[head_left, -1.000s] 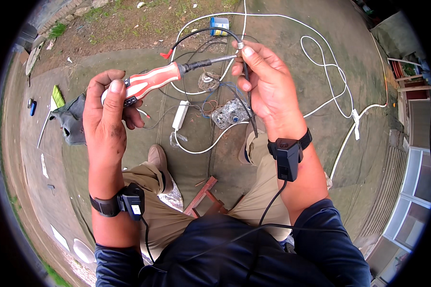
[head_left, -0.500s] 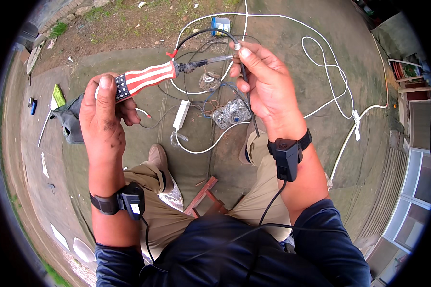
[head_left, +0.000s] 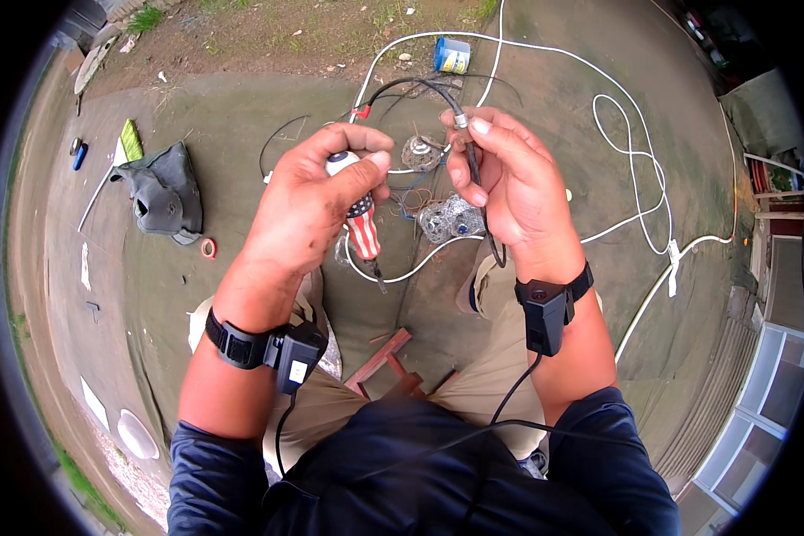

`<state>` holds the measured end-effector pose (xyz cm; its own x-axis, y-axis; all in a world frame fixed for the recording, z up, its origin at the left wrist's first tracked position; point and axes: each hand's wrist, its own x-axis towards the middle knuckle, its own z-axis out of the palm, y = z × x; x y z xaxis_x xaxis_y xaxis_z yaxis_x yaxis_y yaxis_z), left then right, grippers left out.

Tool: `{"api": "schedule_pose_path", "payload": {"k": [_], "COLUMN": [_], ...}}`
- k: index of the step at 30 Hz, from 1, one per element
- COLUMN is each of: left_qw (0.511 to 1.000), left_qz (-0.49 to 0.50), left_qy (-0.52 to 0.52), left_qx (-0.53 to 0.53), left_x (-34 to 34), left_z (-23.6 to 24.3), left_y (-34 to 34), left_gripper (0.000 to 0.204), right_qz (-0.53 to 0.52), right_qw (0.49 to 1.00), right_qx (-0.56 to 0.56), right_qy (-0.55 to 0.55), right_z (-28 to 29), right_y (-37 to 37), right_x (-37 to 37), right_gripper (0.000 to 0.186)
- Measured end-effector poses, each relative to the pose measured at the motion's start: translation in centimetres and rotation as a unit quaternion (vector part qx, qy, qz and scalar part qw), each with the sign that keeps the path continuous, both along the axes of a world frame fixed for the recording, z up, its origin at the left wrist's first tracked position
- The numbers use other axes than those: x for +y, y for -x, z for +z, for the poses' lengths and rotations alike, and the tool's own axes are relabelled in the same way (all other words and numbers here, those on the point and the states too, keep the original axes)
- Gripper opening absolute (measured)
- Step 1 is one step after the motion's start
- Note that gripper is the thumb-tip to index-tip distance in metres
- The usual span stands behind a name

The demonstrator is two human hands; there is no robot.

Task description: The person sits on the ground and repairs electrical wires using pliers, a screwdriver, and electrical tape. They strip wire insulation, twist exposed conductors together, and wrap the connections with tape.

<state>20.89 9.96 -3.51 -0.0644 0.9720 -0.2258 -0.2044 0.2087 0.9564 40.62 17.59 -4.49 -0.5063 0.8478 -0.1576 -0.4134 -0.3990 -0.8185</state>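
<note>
In my left hand [head_left: 308, 192] is a screwdriver [head_left: 364, 228] with a stars-and-stripes handle, its neck wrapped in black and its tip pointing down toward my lap. The thumb and fingers curl round the handle's upper end. My right hand [head_left: 523, 179] pinches a black cable [head_left: 433, 83] at a silver metal fitting [head_left: 461, 121]. From the fitting the cable arcs left to a red piece [head_left: 361, 112], and its other end hangs below my right fingers. The screwdriver is apart from the cable.
White cable [head_left: 630, 152] loops across the green ground sheet. Beyond my hands lie a blue can [head_left: 453, 55] and crumpled clear plastic [head_left: 451, 219]. A grey bag [head_left: 174, 192] and red tape roll [head_left: 208, 248] lie left; a reddish wooden piece [head_left: 380, 357] is between my legs.
My left hand has drawn the screwdriver away from the fitting and turned it from pointing right to pointing down. My right hand still holds the cable, slightly lower and farther right.
</note>
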Motion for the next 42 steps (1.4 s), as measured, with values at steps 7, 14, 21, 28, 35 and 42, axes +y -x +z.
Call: {"api": "schedule_pose_path", "payload": {"k": [7,14,21,28,35,42], "left_qw": [0.985,0.969,0.909,0.904,0.984,0.976], "left_qz": [-0.020,0.111,0.174,0.165,0.059,0.051], "left_qy": [0.032,-0.089,-0.265,-0.270,-0.125,-0.202], "left_qx": [-0.169,-0.204,-0.270,-0.287,-0.112,-0.055], "left_x": [1.0,1.8,1.2,0.8,1.0,1.2], "left_z": [0.1,0.7,2.5,2.2,1.7,2.8], "left_y": [-1.2,2.7,13.4,11.9,5.0,4.6], "left_gripper": [0.030,0.022,0.017,0.031,0.033,0.029], "right_qz": [0.099,0.157,0.124,0.009,-0.017,-0.009], "right_qw": [0.993,0.966,0.812,0.808,0.820,0.846], "right_qx": [-0.058,-0.175,-0.321,-0.323,-0.314,-0.284], "right_qy": [-0.040,-0.109,-0.472,-0.493,-0.479,-0.452], "right_z": [0.0,-1.4,-2.9,-3.3,-1.6,-2.2], "right_y": [1.5,0.6,-0.4,1.3,2.3,3.3], "right_x": [-2.0,-1.9,0.0,0.9,0.7,0.1], "right_gripper": [0.024,0.019,0.015,0.014,0.014,0.015]}}
